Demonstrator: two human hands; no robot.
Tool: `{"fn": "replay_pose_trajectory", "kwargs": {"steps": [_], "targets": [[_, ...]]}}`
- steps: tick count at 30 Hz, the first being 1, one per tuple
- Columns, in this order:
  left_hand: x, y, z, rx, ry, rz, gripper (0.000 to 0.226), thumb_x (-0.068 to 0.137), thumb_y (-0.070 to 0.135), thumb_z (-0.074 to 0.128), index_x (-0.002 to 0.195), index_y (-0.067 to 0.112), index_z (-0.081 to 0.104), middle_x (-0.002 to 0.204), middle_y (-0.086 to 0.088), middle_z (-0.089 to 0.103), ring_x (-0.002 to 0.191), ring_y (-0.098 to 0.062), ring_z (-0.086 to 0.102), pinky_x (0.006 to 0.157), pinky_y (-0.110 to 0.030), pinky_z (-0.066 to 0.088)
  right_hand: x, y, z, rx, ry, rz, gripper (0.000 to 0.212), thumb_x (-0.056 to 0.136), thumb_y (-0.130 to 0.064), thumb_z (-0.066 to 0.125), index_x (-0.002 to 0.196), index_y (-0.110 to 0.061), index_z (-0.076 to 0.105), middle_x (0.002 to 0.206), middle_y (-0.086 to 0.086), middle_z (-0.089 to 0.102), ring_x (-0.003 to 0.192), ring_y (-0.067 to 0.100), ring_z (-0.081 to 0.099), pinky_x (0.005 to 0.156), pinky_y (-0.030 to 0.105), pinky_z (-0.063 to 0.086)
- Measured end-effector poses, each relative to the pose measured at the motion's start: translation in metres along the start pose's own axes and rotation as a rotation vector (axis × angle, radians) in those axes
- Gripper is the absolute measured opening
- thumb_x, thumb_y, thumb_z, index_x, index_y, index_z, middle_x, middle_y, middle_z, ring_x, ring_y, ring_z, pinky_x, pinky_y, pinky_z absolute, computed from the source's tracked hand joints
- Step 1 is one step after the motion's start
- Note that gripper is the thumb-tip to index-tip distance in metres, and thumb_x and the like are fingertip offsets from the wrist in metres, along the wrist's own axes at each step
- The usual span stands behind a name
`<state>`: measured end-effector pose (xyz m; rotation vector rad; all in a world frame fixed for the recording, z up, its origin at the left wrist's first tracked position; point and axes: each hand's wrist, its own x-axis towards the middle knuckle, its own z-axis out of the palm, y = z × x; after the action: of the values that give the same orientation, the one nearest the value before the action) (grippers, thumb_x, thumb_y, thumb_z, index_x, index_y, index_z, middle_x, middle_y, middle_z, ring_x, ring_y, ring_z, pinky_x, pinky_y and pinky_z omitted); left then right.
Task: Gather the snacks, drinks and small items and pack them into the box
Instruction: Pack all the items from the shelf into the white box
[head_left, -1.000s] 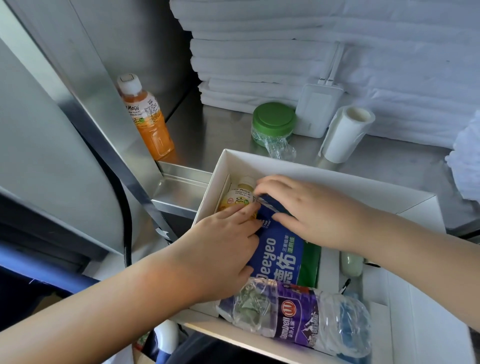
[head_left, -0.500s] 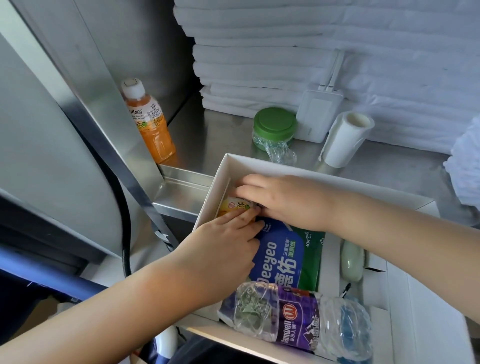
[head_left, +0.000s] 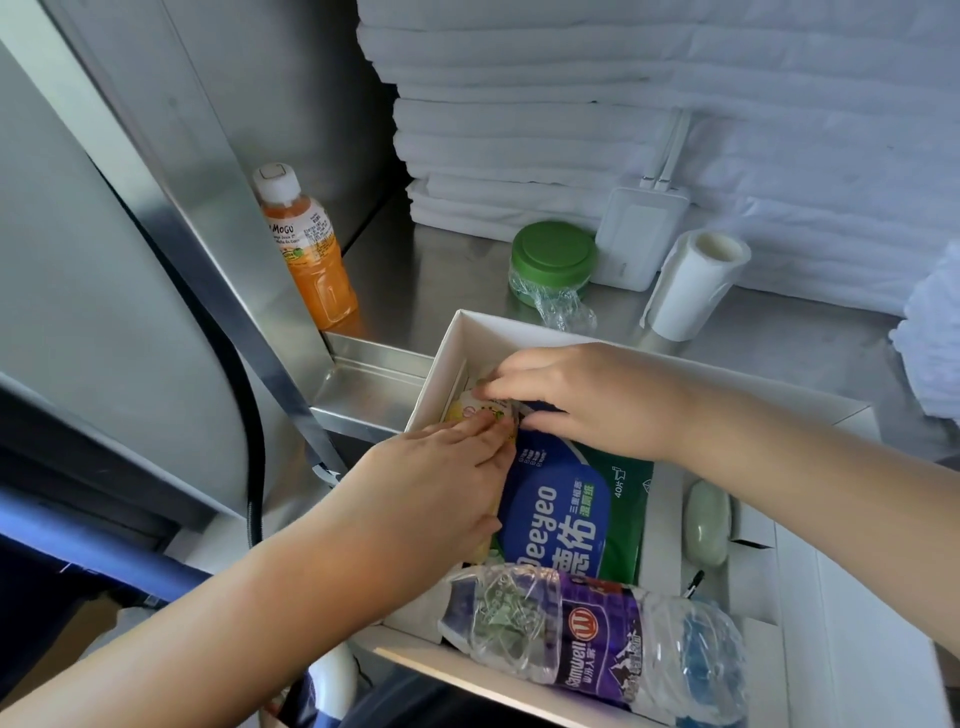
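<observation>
An open white box lies on a steel shelf. Inside it are a blue and green wet-wipes pack, a small yellow bottle in the far left corner, and a pale green oval item in a side slot. A clear water bottle with a purple label lies across the box's near edge. My left hand presses with straight fingers on the pack's left side, next to the yellow bottle. My right hand pinches the pack's top edge, its fingers reaching over the yellow bottle and hiding most of it.
An orange juice bottle stands at the shelf's back left against the steel wall. Behind the box are a green-lidded jar, a flat white device and a white roll. Stacked white towels fill the back.
My right hand has slid left along the pack's top edge and now covers the yellow bottle. My left hand has stayed on the pack's left side.
</observation>
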<state>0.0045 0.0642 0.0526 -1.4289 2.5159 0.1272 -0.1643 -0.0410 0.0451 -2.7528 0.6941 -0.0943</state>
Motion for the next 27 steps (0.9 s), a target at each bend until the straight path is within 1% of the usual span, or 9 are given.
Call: {"fn": "replay_pose_trajectory", "kwargs": {"steps": [3, 5, 6, 8, 13, 15, 19, 23, 27], "targets": [[-0.008, -0.01, -0.008, -0.105, 0.253, 0.061, 0.054, 0.094, 0.041, 0.036, 0.145, 0.022, 0.032, 0.152, 0.006, 0.029, 0.139, -0.009, 0.026, 0.11, -0.023, 0.017, -0.005, -0.004, -0.011, -0.045, 0.147, -0.074, 0.03, 0.09, -0.011, 0.059, 0.12, -0.017, 0.062, 0.119, -0.002, 0.061, 0.104, 0.011, 0.056, 0.086, 0.027, 0.042], [-0.01, -0.019, -0.015, -0.164, 0.44, 0.064, 0.039, 0.088, 0.032, 0.049, 0.123, 0.019, 0.061, 0.128, 0.002, 0.058, 0.118, -0.015, 0.054, 0.096, -0.029, 0.043, -0.007, -0.005, -0.017, -0.072, 0.303, -0.111, 0.027, 0.09, -0.01, 0.059, 0.117, -0.014, 0.064, 0.114, 0.0, 0.063, 0.1, 0.011, 0.059, 0.083, 0.026, 0.045], [-0.01, -0.027, -0.016, -0.208, 0.523, 0.039, 0.033, 0.088, 0.029, 0.052, 0.116, 0.018, 0.065, 0.12, 0.003, 0.063, 0.11, -0.015, 0.059, 0.089, -0.03, 0.048, -0.008, -0.004, -0.02, -0.085, 0.358, -0.107, 0.028, 0.09, -0.01, 0.058, 0.117, -0.014, 0.064, 0.113, -0.001, 0.063, 0.1, 0.012, 0.059, 0.083, 0.026, 0.046], [-0.005, -0.045, -0.021, -0.23, 0.663, -0.066, 0.029, 0.089, 0.025, 0.055, 0.115, 0.018, 0.065, 0.115, 0.004, 0.063, 0.106, -0.015, 0.058, 0.087, -0.029, 0.047, -0.009, -0.001, -0.024, -0.107, 0.413, -0.051, 0.029, 0.09, -0.014, 0.057, 0.119, -0.015, 0.063, 0.114, -0.002, 0.062, 0.103, 0.012, 0.057, 0.084, 0.03, 0.048], [0.018, -0.1, -0.04, -0.124, 0.849, -0.414, 0.038, 0.092, 0.02, 0.052, 0.129, 0.013, 0.053, 0.133, -0.004, 0.051, 0.119, -0.026, 0.049, 0.095, -0.037, 0.043, -0.005, 0.003, -0.021, -0.119, 0.424, 0.029, 0.026, 0.089, -0.018, 0.059, 0.114, -0.017, 0.066, 0.11, -0.005, 0.063, 0.102, 0.013, 0.058, 0.081, 0.037, 0.053], [0.031, -0.119, -0.045, -0.05, 0.814, -0.532, 0.04, 0.092, 0.016, 0.048, 0.132, 0.01, 0.049, 0.134, -0.007, 0.049, 0.121, -0.03, 0.045, 0.099, -0.041, 0.037, -0.003, 0.004, -0.019, -0.122, 0.42, 0.006, 0.023, 0.088, -0.013, 0.062, 0.11, -0.017, 0.067, 0.107, -0.005, 0.064, 0.099, 0.012, 0.059, 0.081, 0.035, 0.053], [0.056, -0.141, -0.053, 0.224, 0.494, -0.72, 0.041, 0.086, 0.007, 0.044, 0.127, 0.002, 0.043, 0.133, -0.017, 0.044, 0.128, -0.035, 0.032, 0.11, -0.042, 0.018, -0.003, 0.007, -0.019, -0.078, 0.438, 0.001, 0.022, 0.088, -0.009, 0.062, 0.106, -0.019, 0.069, 0.105, -0.009, 0.065, 0.098, 0.007, 0.06, 0.08, 0.033, 0.054], [0.066, -0.143, -0.062, 0.259, 0.263, -0.802, 0.037, 0.084, 0.007, 0.049, 0.121, 0.007, 0.048, 0.123, -0.016, 0.048, 0.117, -0.036, 0.041, 0.103, -0.042, 0.028, -0.008, 0.009, -0.019, -0.065, 0.422, 0.003, 0.027, 0.086, -0.004, 0.063, 0.105, -0.021, 0.07, 0.109, -0.011, 0.065, 0.102, 0.005, 0.06, 0.081, 0.033, 0.054], [0.068, -0.147, -0.067, 0.192, 0.264, -0.778, 0.035, 0.084, 0.003, 0.049, 0.118, 0.01, 0.051, 0.118, -0.014, 0.049, 0.113, -0.035, 0.042, 0.091, -0.039, 0.038, -0.01, 0.01, -0.019, -0.04, 0.421, 0.017, 0.028, 0.086, -0.004, 0.063, 0.105, -0.023, 0.07, 0.112, -0.012, 0.065, 0.104, 0.002, 0.058, 0.086, 0.028, 0.052]]}}
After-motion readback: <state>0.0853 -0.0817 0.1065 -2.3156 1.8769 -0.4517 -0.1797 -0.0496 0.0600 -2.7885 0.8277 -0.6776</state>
